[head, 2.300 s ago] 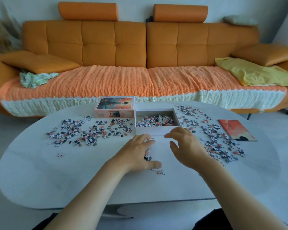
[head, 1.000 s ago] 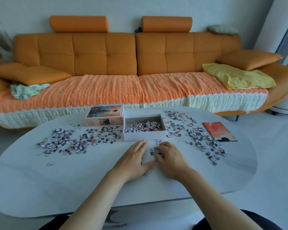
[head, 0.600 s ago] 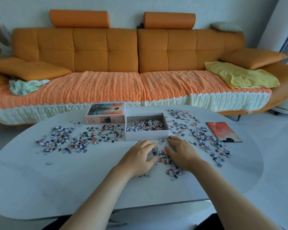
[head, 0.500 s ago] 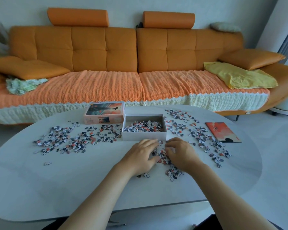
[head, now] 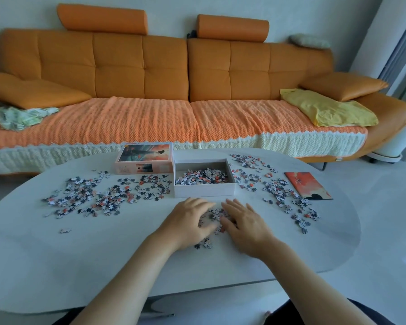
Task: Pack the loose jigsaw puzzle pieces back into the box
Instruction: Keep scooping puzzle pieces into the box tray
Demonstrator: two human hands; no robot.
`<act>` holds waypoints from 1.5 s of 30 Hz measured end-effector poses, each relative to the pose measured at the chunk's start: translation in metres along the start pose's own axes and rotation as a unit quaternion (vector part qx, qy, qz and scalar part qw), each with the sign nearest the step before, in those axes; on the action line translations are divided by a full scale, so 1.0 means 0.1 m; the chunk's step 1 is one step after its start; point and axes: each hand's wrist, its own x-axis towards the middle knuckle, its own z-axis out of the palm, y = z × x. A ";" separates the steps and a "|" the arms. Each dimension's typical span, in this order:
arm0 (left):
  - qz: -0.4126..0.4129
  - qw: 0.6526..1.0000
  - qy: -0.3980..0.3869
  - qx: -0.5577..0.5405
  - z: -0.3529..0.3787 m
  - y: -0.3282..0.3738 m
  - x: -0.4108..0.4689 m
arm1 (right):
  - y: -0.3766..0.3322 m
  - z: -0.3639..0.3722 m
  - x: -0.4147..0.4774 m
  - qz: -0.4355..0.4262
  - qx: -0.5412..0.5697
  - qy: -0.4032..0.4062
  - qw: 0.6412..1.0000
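The white open box [head: 204,190] stands mid-table with a heap of puzzle pieces inside. Just in front of it, my left hand [head: 188,222] and my right hand [head: 244,221] lie palm down on the table, side by side, cupping a small pile of pieces [head: 215,214] between them. Fingers are nearly straight and rest on the pieces. A few stray pieces [head: 204,243] lie under my left wrist. Loose pieces spread left of the box [head: 99,195] and right of it [head: 277,191].
The box lid [head: 145,158] with the picture stands left of the box. An orange picture card [head: 307,185] lies at the right. A single piece [head: 65,230] sits far left. The grey oval table [head: 103,266] stands before an orange sofa [head: 188,73].
Both hands have swept a loose scatter of pieces together into a tighter pile between them, just in front of the box. The camera view has shifted slightly.
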 end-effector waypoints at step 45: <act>-0.125 0.990 0.007 -0.064 -0.34 -0.39 -0.10 | -0.59 -0.11 0.66 -0.016 0.043 -0.069 0.997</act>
